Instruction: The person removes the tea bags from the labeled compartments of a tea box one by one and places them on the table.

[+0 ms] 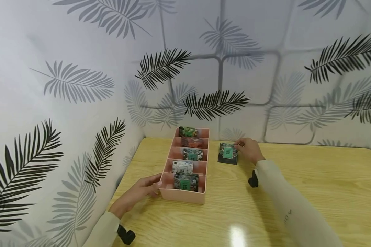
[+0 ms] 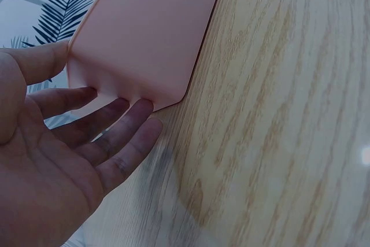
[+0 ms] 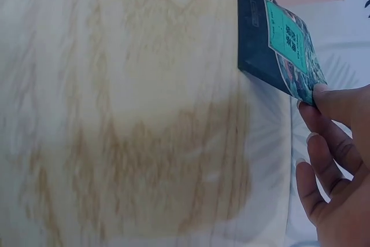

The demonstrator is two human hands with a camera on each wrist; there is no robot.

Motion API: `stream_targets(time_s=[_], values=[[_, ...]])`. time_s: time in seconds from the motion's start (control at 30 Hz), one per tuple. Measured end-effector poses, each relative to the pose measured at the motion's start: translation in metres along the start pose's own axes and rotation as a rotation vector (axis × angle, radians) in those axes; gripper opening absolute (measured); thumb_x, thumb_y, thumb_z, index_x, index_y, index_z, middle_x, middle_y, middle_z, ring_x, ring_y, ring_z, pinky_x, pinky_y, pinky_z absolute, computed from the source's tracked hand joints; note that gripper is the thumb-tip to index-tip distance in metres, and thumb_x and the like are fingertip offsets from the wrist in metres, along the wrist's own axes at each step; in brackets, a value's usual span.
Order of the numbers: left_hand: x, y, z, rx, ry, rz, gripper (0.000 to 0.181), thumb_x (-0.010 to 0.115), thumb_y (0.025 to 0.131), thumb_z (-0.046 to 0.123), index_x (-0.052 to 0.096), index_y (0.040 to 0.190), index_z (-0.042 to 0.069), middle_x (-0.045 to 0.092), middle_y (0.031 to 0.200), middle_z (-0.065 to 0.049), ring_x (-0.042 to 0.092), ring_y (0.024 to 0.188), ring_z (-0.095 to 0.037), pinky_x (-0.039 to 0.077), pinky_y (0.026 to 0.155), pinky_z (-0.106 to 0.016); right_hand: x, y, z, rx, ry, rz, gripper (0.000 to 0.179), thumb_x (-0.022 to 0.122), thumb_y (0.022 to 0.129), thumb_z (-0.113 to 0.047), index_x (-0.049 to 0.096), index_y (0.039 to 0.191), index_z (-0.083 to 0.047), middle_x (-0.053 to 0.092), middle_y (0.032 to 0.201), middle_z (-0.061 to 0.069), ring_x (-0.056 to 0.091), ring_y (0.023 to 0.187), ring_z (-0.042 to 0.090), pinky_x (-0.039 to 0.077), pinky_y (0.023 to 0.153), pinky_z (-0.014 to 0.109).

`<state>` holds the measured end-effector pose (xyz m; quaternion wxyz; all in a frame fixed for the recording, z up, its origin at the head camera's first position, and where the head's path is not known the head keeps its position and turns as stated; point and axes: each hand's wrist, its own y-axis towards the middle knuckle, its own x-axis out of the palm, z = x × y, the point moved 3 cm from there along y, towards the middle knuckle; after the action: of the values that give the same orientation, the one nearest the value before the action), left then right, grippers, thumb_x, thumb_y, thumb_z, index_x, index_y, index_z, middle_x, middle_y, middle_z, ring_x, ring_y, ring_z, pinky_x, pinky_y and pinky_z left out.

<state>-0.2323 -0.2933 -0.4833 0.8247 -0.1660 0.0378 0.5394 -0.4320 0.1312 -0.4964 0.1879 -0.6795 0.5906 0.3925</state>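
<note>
Thumb and index finger of my right hand (image 1: 249, 149) pinch the upper right corner of a dark flat packet with a green label (image 1: 228, 152). In the right wrist view the packet (image 3: 283, 39) is tilted, with its dark bottom edge close to the wood; the other fingers stay off it. A pink divided box (image 1: 183, 196) stands to its left, holding a packet in each compartment. My left hand (image 1: 144, 187) is at the box's near left corner. In the left wrist view its fairly straight fingers (image 2: 134, 121) touch the box's outer wall, with the thumb by the edge.
Similar packets stand in the box, among them a white-topped packet (image 1: 183, 167) and a green-labelled dark packet (image 1: 185, 182) in the nearest compartment. The wooden table (image 1: 312, 171) meets a leaf-patterned white backdrop (image 1: 250, 123) behind and at the left.
</note>
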Motion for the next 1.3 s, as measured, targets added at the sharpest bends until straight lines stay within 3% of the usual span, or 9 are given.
stream_targets(time_s=[0.27, 0.6, 0.97, 1.3], values=[[0.005, 0.005, 0.002, 0.013, 0.0, -0.028, 0.073, 0.056, 0.107, 0.041, 0.027, 0.163, 0.006, 0.028, 0.166, -0.019, 0.06, 0.121, -0.027, 0.051, 0.101, -0.048, 0.0, -0.001, 0.005, 0.013, -0.035, -0.002, 0.018, 0.065, 0.103, -0.014, 0.075, 0.11, -0.001, 0.072, 0.103, 0.019, 0.066, 0.091, 0.036, 0.053, 0.08, 0.052], [0.012, 0.008, 0.002, 0.025, -0.01, -0.023, 0.071, 0.058, 0.107, 0.04, 0.029, 0.162, 0.005, 0.03, 0.165, -0.02, 0.059, 0.124, -0.028, 0.053, 0.099, -0.047, -0.005, -0.007, 0.01, 0.019, -0.066, -0.013, 0.017, 0.064, 0.103, -0.012, 0.073, 0.108, 0.002, 0.072, 0.101, 0.02, 0.067, 0.091, 0.038, 0.054, 0.08, 0.053], [0.013, 0.009, 0.003, 0.03, 0.004, -0.018, 0.072, 0.058, 0.106, 0.041, 0.03, 0.163, 0.007, 0.031, 0.165, -0.019, 0.06, 0.121, -0.026, 0.053, 0.099, -0.047, -0.015, -0.013, 0.009, 0.076, -0.03, -0.008, 0.028, 0.058, 0.106, -0.012, 0.069, 0.121, 0.008, 0.071, 0.111, 0.025, 0.068, 0.091, 0.038, 0.056, 0.076, 0.05], [0.001, 0.003, 0.003, 0.038, 0.026, 0.006, 0.068, 0.055, 0.108, 0.036, 0.03, 0.162, 0.004, 0.03, 0.164, -0.023, 0.059, 0.122, -0.028, 0.052, 0.101, -0.05, -0.029, -0.02, -0.008, -0.052, -0.029, 0.033, 0.025, 0.06, 0.105, -0.013, 0.07, 0.118, 0.006, 0.073, 0.105, 0.023, 0.069, 0.086, 0.036, 0.056, 0.072, 0.05]])
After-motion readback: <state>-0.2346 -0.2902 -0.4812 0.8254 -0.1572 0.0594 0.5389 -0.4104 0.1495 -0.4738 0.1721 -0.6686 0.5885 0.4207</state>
